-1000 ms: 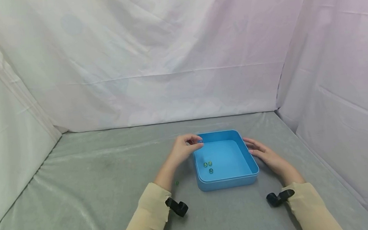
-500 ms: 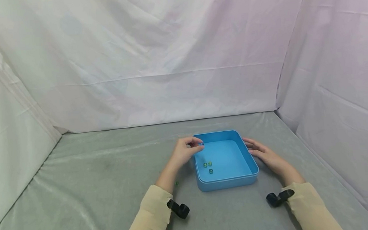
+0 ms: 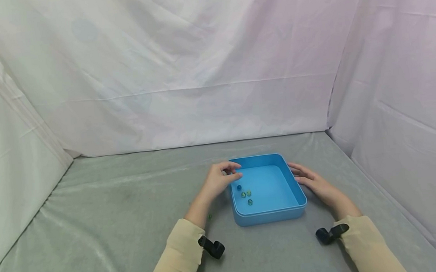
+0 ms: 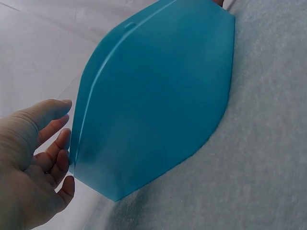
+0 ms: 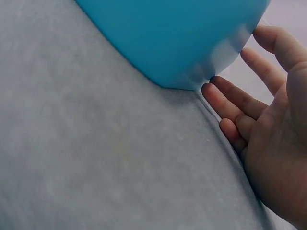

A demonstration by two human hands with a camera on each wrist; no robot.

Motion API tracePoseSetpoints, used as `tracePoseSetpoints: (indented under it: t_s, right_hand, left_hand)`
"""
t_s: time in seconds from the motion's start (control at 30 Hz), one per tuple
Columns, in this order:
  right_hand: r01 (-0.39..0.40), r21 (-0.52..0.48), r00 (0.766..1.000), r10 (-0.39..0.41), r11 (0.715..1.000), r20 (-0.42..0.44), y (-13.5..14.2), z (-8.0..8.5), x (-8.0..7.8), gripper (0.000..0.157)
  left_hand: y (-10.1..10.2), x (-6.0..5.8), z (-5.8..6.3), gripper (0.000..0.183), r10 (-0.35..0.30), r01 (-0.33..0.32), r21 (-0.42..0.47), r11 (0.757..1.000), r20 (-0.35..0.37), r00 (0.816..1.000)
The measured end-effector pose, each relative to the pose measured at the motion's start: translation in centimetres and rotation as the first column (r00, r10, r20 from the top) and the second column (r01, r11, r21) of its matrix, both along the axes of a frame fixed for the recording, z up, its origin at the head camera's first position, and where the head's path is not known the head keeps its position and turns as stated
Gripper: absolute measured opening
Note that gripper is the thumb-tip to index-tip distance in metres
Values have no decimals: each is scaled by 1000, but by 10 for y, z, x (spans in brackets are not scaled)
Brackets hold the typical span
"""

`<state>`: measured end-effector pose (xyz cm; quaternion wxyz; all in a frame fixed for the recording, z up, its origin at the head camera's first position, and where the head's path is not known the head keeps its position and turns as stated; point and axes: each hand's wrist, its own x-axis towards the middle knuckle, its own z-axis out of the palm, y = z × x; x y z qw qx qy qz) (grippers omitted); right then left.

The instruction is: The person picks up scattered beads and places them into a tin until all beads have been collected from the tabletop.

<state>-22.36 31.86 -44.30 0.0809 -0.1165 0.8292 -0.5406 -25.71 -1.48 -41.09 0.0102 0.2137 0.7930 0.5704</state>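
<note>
A square blue box (image 3: 274, 185) stands open-topped on the grey cloth. A dark blue marble (image 3: 239, 187) lies on its floor near the left wall, and close by are two yellow-green marbles (image 3: 249, 193) and a darker green marble (image 3: 250, 202). Over the box's left rim is my left hand (image 3: 218, 180), thumb and forefinger apart with nothing between them. In the left wrist view its fingers are loosely bent beside the box wall. My right hand (image 3: 317, 185) rests its fingertips on the box's right side; the right wrist view shows those fingers (image 5: 235, 96) extended.
A small green marble (image 3: 210, 216) lies on the cloth beside my left wrist, left of the box. White curtains (image 3: 200, 116) hang behind the table and along both sides. Each sleeve cuff carries a black wrist camera (image 3: 212, 246).
My left thumb and forefinger have parted and let go of the blue marble, which now lies inside the box. My right hand has stayed at the box's side.
</note>
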Motion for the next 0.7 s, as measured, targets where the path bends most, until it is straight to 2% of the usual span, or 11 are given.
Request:
tracePoseSetpoints:
  t_s: [0.7]
  right_hand:
    - [10, 11, 1000, -10, 1000, 16, -2, 0, 1, 58]
  left_hand:
    - [-9, 5, 4, 23, -11, 11, 9, 1000, 25, 1000]
